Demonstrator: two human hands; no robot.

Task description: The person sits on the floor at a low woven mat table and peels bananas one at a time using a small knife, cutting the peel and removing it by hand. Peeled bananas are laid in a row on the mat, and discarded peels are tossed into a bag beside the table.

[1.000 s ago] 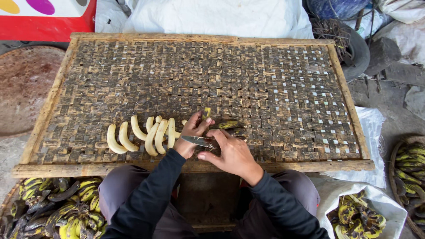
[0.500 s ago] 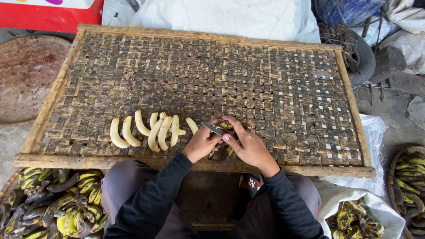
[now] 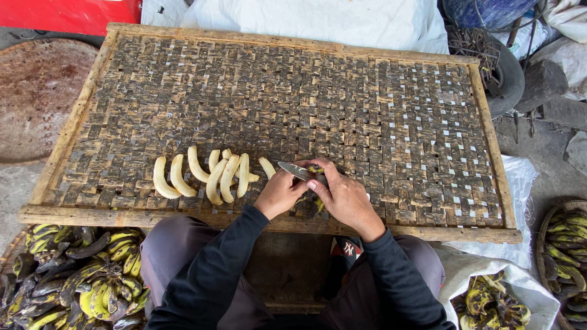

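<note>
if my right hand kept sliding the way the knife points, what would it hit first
Likely the peeled banana just beyond the knife tip held by the right hand.

We see only slivers of the banana between our left hand and right hand; the fingers cover most of it. The handle of the knife is hidden in the right hand. The pile of unpeeled bananas, the basket and the white bag are cut off by the frame edges.
</note>
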